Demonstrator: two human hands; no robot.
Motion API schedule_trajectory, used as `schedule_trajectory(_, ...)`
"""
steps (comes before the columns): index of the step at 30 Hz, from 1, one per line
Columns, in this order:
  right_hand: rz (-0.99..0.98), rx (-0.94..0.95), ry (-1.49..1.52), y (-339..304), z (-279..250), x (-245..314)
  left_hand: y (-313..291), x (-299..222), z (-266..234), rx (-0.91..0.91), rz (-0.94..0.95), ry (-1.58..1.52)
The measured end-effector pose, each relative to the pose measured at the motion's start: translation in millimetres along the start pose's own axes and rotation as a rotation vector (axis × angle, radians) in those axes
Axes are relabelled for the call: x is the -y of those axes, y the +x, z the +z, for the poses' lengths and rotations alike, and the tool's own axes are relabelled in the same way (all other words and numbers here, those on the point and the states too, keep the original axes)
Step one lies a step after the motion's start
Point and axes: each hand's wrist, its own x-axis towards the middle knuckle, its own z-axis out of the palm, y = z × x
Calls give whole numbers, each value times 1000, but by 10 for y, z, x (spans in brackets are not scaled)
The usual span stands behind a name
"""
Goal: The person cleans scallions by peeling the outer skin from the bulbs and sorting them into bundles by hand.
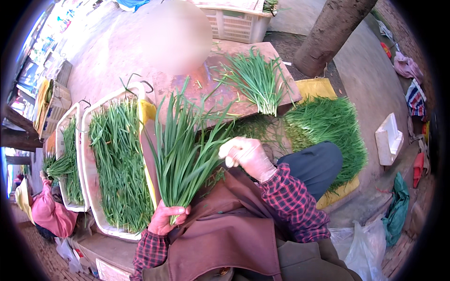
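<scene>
My left hand (169, 216) grips a bunch of green chives (180, 145) by its stem ends. The long leaves fan upward and lean to the right above my brown apron. In what looks like a thin pale glove, my right hand (243, 154) is raised at the right side of the leaves, its fingers curled in. Whatever those fingers hold, if anything, is hidden. Another pile of chives (260, 82) rests on the low board (215, 100) ahead, pale stems toward me. To the right, a large mass of chives (328, 140) lies on yellow sheeting (318, 87) beside my knee.
A white crate (86, 154) packed with chives stands at left, with a narrower crate (60, 140) beyond. There a person in a pink top (54, 210) handles greens. A tree trunk (328, 40) rises behind the board. Plastic bags (365, 243) and a foam box (389, 139) lie right.
</scene>
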Motion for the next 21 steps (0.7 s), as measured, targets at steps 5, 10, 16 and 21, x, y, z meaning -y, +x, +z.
schedule_trajectory(5,-32,-318,-69,14,-314,-87,11,-129,110,-46,62,124)
schedule_trajectory(10,-180,-370,-195,-35,-240,28,113,-336,177,-78,127,297)
schedule_trajectory(16,-476,-161,-589,180,-130,721,80,-374,233,-28,87,355)
schedule_trajectory(21,-274,72,-523,461,-117,440,100,-325,224,3,62,392)
